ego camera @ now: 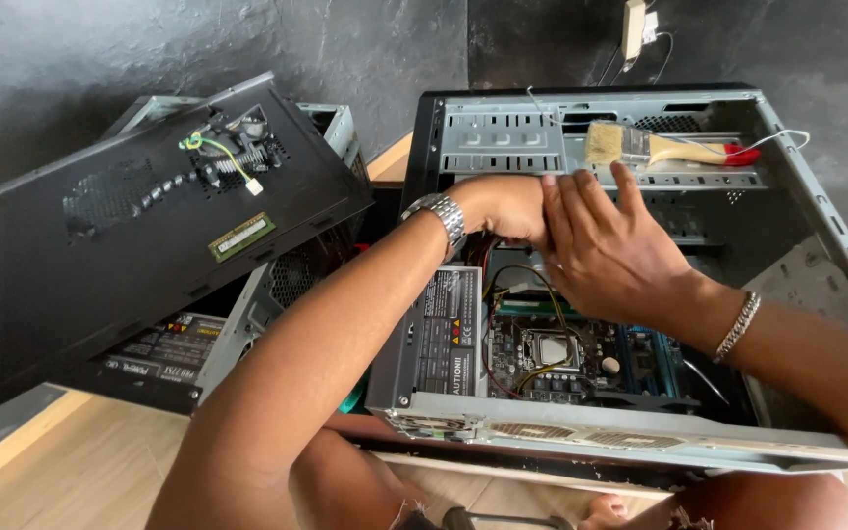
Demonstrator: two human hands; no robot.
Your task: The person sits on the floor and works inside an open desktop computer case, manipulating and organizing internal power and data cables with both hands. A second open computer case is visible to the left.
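Note:
An open grey computer case (pixel 817 211) lies on its side in front of me, its motherboard (pixel 561 358) and power supply (pixel 439 334) exposed. My left hand (pixel 503 206), with a metal watch on the wrist, reaches into the case near the drive bays; its fingers are curled and partly hidden, so what they touch cannot be seen. My right hand (pixel 606 250), with a bracelet on the wrist, hovers over the case interior with fingers spread, overlapping the left hand. Yellow and black cables (pixel 512 294) run below both hands.
A paintbrush (pixel 655 149) with a wooden and red handle rests on the drive bay. A black side panel (pixel 130 231) leans on a second computer case (pixel 247 314) at left. The floor (pixel 80 471) is light wood; dark walls stand behind. My bare knees show at the bottom.

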